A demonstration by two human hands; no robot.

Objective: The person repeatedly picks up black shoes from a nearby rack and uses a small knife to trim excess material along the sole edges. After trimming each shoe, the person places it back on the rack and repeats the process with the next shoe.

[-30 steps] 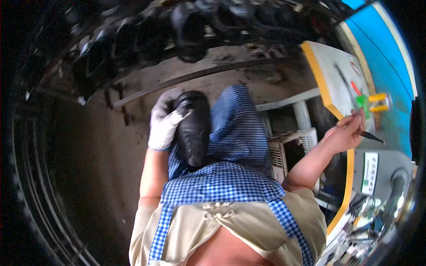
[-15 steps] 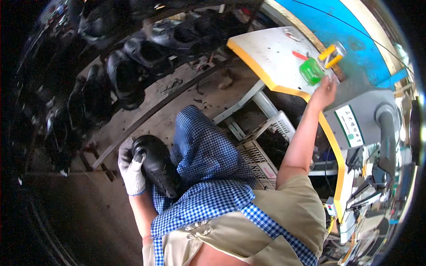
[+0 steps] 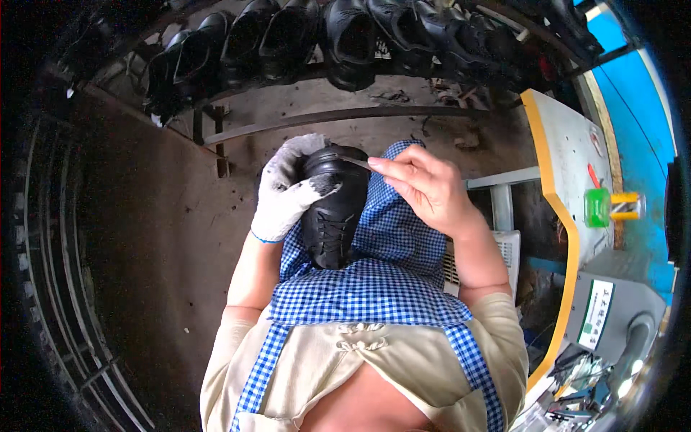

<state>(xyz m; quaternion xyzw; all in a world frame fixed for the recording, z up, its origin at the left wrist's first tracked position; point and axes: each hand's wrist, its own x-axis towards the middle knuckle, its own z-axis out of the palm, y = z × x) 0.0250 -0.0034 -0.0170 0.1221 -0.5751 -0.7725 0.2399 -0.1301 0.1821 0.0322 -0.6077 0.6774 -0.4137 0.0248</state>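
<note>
A black lace-up shoe (image 3: 335, 209) is lying on the person's lap, on a blue checked apron (image 3: 381, 288), with its toe pointing away from the body. The left hand (image 3: 291, 189), wearing a stained white work glove, is cupping the shoe's left side, fingers wrapped over the toe and thumb lying across the upper; it seems to be steadying the shoe so the toe stays turned up toward the other hand. The right hand (image 3: 425, 189) is bare and is hovering just right of the shoe, thumb and forefinger pressed together on a thin dark tool (image 3: 354, 163) (a slim brush or pick, too small to tell), whose tip is reaching over the shoe's toe and appears to be touching it or nearly so.

Beyond the shoe, a row of black shoes (image 3: 345, 36) is hanging on a rack. Well to the right of the shoe, a yellow-edged worktable (image 3: 565, 144) is holding a green container (image 3: 597, 207), within the right arm's reach.
</note>
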